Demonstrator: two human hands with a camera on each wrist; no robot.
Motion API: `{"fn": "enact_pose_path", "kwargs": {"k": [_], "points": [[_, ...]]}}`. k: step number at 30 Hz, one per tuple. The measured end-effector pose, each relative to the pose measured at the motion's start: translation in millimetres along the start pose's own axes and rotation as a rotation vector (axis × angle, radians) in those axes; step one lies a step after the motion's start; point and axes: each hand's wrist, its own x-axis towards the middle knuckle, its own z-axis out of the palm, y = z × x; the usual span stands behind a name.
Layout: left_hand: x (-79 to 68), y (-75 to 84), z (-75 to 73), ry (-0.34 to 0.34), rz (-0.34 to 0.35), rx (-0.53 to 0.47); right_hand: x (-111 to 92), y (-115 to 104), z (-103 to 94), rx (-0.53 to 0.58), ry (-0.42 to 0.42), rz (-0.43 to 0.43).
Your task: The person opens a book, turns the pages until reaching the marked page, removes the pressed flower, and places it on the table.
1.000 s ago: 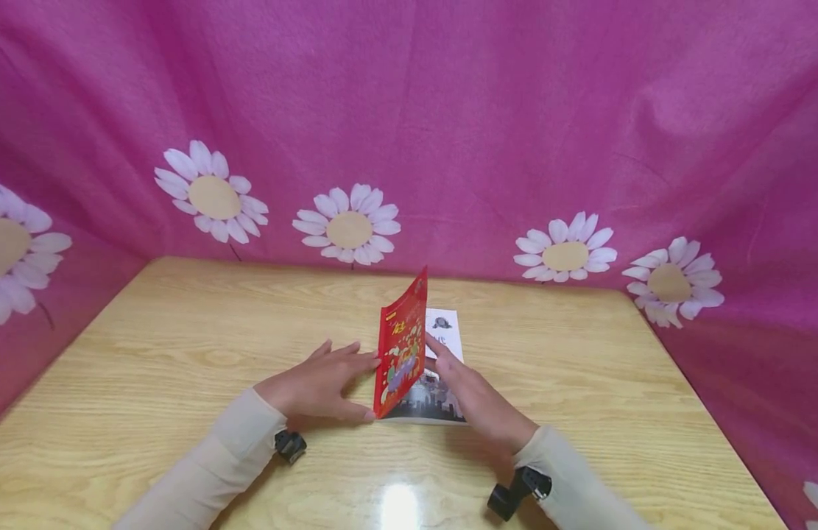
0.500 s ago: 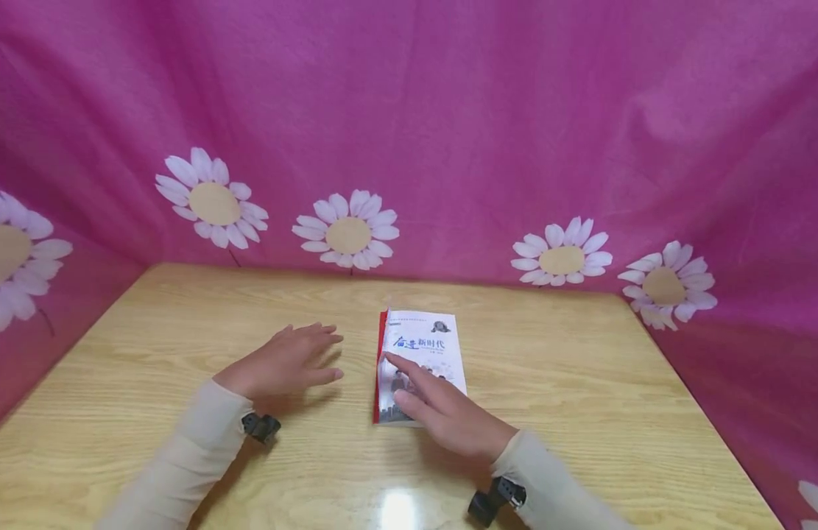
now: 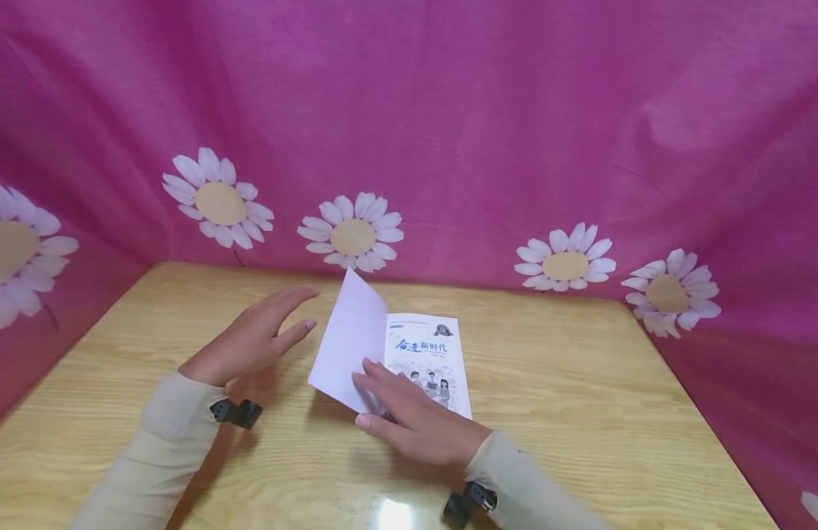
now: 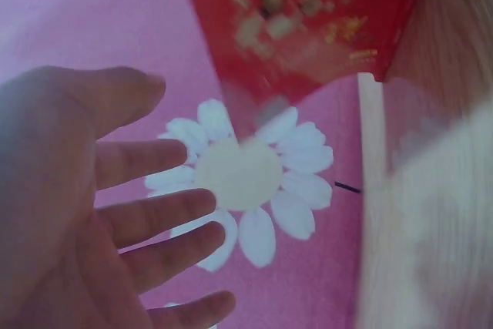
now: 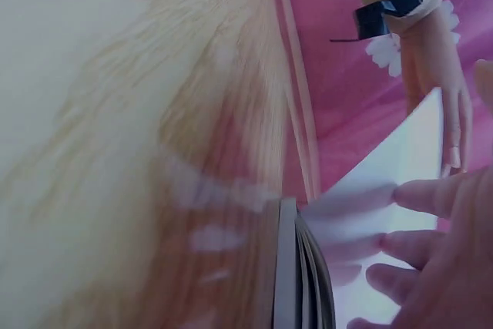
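Note:
A paperback book [image 3: 438, 338] lies on the table with its front cover [image 3: 347, 335] swung up and to the left. The cover's white inner side faces the head view, while its red printed outside [image 4: 308, 21] shows in the left wrist view. My right hand [image 3: 418, 421] reaches over the lower part of the book, fingers extended against the cover's inner side near the spine. In the right wrist view its fingertips [image 5: 408, 190] are right at that white sheet. My left hand [image 3: 249, 342] is held left of the cover, fingers spread, holding nothing.
The light wooden table [image 3: 581, 383] extends around the book on all sides. Behind it hangs a magenta cloth [image 3: 448, 147] with large white daisies. A black wrist camera is strapped to each sleeve.
The red cover was standing half raised, then lay over the printed page's left edge side; now a white-backed leaf stands tilted left. My left hand has drawn back leftward; my right hand followed left.

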Motion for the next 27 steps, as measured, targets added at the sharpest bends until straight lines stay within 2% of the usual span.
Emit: {"fn": "enact_pose_path", "kwargs": {"k": [4,7,12,16,20,27], "points": [[0.9,9.8,3.2,-0.009,0.025,-0.002,3.1,-2.4,5.5,-0.025,-0.036,0.030],[2.0,17.2,10.8,-0.056,0.047,0.083,5.8,-4.4,8.4,-0.067,-0.050,0.018],[0.0,19.5,28.0,-0.169,0.019,0.220,8.7,-6.1,9.7,-0.144,-0.062,-0.017],[-2.9,17.0,35.0,-0.215,0.008,0.233,10.3,-4.7,10.7,-0.155,-0.066,-0.030],[-4.4,15.9,36.9,-0.261,-0.040,0.197,11.2,-3.5,10.9,-0.149,-0.068,-0.040],[-2.0,12.8,48.3,-0.337,-0.127,0.157,2.8,0.0,-6.5,-0.047,-0.054,0.042]]}}
